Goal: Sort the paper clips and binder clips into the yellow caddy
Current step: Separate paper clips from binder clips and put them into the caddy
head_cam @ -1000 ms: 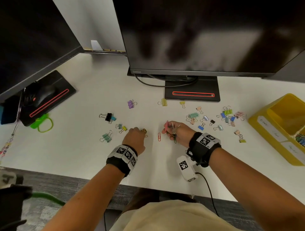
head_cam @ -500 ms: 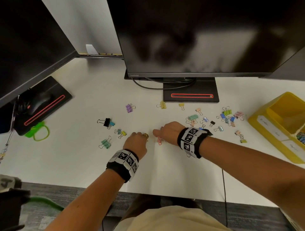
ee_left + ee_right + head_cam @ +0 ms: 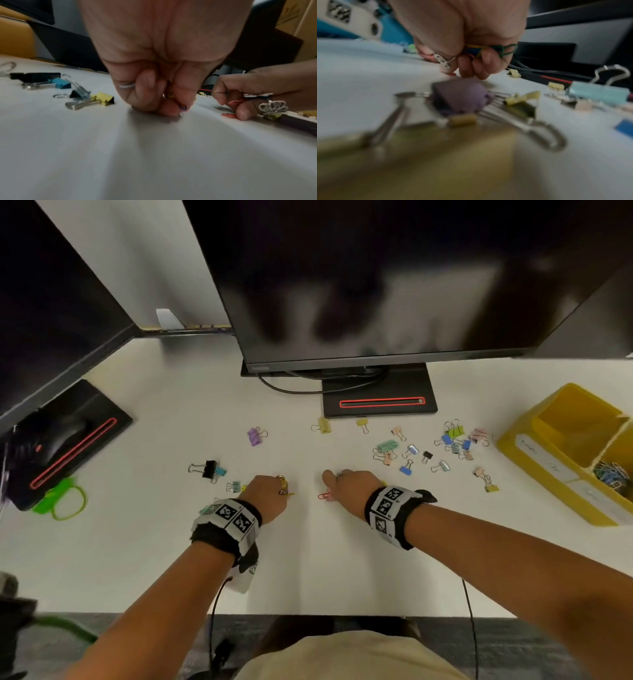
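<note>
- Left hand (image 3: 270, 496): knuckles up, fingers curled tight with the tips down on the white surface (image 3: 171, 542). Left wrist view shows the fingertips (image 3: 169, 109) pinching something small with a bit of yellow and blue in it; too hidden to name.
- Right hand (image 3: 349, 486): fingers curled around a bundle of paper clips (image 3: 489, 49), green, blue and yellow wire showing in the fist. Its thumb and forefinger are down at a red paper clip (image 3: 323, 495) lying on the surface between the two hands.
- Yellow caddy (image 3: 548, 446): far right of the surface, well apart from both hands. Near compartment holds a pile of paper clips (image 3: 611, 474); the far compartment's visible part shows only yellow wall.
- Binder clips, loose on the surface: main scatter (image 3: 442, 448) between the right hand and the caddy; black one (image 3: 208, 469) with a blue one touching it to the left of the left hand; purple one (image 3: 254, 436) and a pale yellow one (image 3: 323, 425) further back near the monitor stand (image 3: 380, 402).
- Right wrist view: purple and yellow binder clips close to the lens, blurred.
- Far left: second monitor stand with a black mouse (image 3: 65, 433) on it, green band (image 3: 63, 501) beside it.
</note>
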